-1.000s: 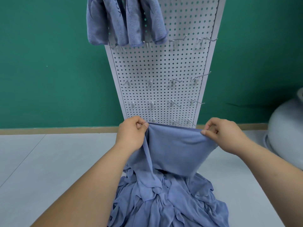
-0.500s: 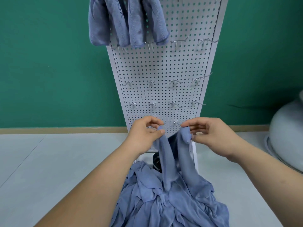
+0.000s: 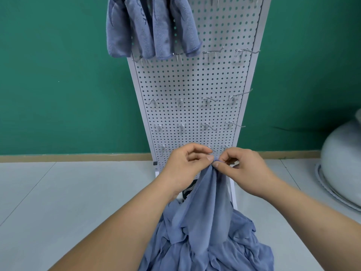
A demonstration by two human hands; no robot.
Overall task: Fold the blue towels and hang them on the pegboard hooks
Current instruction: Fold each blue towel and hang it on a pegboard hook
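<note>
Left hand (image 3: 185, 169) and right hand (image 3: 247, 173) both pinched the thin blue cloth towel (image 3: 207, 204) at its corners; we judged it light, limp.

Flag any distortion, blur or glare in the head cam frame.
Head view: wide-angle stretch, pegboard sides splay upward. Head view: light soft, even, no glare. Head view: left hand, right hand and pinched towel sharp; hanging towels cropped at the top edge.

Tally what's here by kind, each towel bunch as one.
White perforated metal pegboard: 1
Blue cloth towel bunches: 3 (hanging bunch, pinched towel, floor heap)
Bare hands: 2 (left hand, right hand)
Pale grey round basin: 1
Total: 7
</note>
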